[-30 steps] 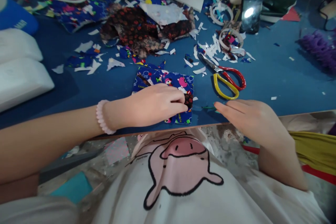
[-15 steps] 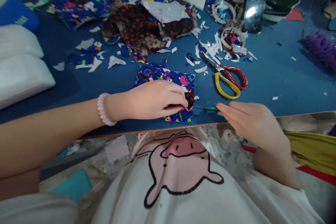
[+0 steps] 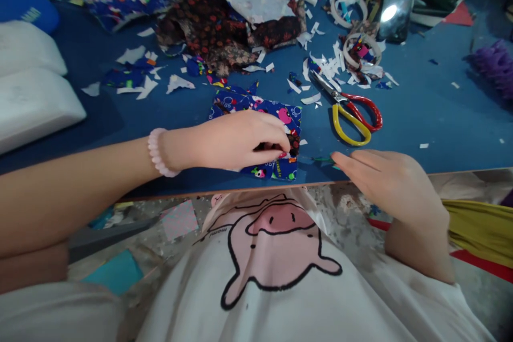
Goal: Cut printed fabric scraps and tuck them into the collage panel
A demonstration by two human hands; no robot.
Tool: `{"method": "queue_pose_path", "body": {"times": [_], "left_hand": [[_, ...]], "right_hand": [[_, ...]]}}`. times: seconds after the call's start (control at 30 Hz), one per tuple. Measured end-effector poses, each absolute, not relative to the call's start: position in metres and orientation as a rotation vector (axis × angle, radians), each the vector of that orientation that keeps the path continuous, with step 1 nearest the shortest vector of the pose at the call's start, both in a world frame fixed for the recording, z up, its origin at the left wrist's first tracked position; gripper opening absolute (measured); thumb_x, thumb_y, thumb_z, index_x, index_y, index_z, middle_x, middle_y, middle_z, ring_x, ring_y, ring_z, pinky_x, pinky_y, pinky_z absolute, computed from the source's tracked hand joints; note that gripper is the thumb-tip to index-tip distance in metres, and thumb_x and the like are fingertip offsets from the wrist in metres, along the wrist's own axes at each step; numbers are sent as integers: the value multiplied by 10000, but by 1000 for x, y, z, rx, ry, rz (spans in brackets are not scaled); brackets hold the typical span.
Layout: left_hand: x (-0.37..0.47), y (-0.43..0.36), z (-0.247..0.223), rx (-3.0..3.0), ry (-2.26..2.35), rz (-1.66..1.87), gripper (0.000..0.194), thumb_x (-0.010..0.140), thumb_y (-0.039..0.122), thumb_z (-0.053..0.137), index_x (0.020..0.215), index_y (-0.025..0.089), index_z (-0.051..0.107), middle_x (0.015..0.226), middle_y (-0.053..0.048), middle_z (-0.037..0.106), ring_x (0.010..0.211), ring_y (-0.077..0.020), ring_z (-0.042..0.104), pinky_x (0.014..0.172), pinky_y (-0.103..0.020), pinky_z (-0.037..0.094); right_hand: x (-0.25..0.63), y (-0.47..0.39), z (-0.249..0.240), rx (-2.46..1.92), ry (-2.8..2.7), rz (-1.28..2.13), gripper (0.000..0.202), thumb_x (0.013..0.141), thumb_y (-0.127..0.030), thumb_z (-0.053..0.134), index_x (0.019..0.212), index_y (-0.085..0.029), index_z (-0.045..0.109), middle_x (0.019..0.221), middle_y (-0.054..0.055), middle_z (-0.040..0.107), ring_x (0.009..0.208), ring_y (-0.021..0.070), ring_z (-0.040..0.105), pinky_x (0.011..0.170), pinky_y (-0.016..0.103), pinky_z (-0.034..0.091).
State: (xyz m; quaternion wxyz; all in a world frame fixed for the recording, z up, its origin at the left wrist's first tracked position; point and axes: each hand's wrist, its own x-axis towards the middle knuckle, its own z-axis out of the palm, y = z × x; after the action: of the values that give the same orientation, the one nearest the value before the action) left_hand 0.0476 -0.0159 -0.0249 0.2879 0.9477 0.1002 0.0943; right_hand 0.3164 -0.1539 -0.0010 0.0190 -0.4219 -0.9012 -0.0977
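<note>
A blue patterned fabric piece (image 3: 285, 171) lies flat near the table's front edge. Over it rests my left hand (image 3: 240, 141), its thumb and fingertips pinched at the piece's right part; the exact spot they grip is partly hidden. To the right, my right hand (image 3: 380, 181) pinches a thin green-handled tool (image 3: 324, 160) between its fingers. The tool's fine tip points left towards the fabric, with a small gap between them. Red and yellow handled scissors (image 3: 352, 117) lie open just behind my right hand.
Fabric scraps and paper clippings (image 3: 328, 67) cover the back middle. A dark floral cloth (image 3: 208, 26) lies there too. White blocks (image 3: 36, 85) stand at left, a phone (image 3: 398, 0) at back right, a purple fuzzy item (image 3: 492, 67) at far right.
The view has shifted slightly, so the table items sit a little higher. The tool's tip now stands farther from the fabric, and my right hand has moved slightly right.
</note>
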Motion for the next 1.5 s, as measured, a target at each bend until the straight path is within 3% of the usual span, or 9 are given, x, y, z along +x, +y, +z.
{"method": "queue_pose_path", "body": {"times": [0.33,0.53,0.77,1.0,1.5], "left_hand": [[45,-28,-22,3002,60,265,397,1020,182,353,930,204,740,900,-60,747,808,-199,650,691,-339,406],[45,-27,-21,3007,98,129,393,1031,200,339,1006,222,731,972,-40,755,888,-180,668,738,-315,413],[45,-26,-31,2926,105,335,313,1021,198,432,999,207,744,976,-47,745,832,-162,648,728,-289,410],[51,-27,-24,2821,291,171,325,1046,293,439,987,191,742,945,-27,760,835,-162,655,718,-286,396],[48,-26,-23,2798,279,164,311,1036,259,450,994,208,754,978,-12,769,837,-153,650,729,-282,393]], "right_hand": [[315,-154,-2,-1285,-2848,-402,278,971,-35,438,1141,-102,648,690,3,589,611,142,545,558,284,380],[320,-153,-1,-1344,-2809,-229,305,970,-43,436,1170,-125,651,765,29,652,663,143,598,585,275,415],[319,-152,-7,-1313,-2816,-319,264,986,-56,447,1163,-105,637,779,33,666,632,135,582,572,280,397],[322,-157,-8,-1295,-2707,-338,185,1000,-88,483,1105,-105,634,755,22,657,590,121,550,550,269,391],[314,-157,-9,-1254,-2763,-353,216,964,-36,500,1125,-60,642,730,25,596,628,152,534,579,291,384]]}}
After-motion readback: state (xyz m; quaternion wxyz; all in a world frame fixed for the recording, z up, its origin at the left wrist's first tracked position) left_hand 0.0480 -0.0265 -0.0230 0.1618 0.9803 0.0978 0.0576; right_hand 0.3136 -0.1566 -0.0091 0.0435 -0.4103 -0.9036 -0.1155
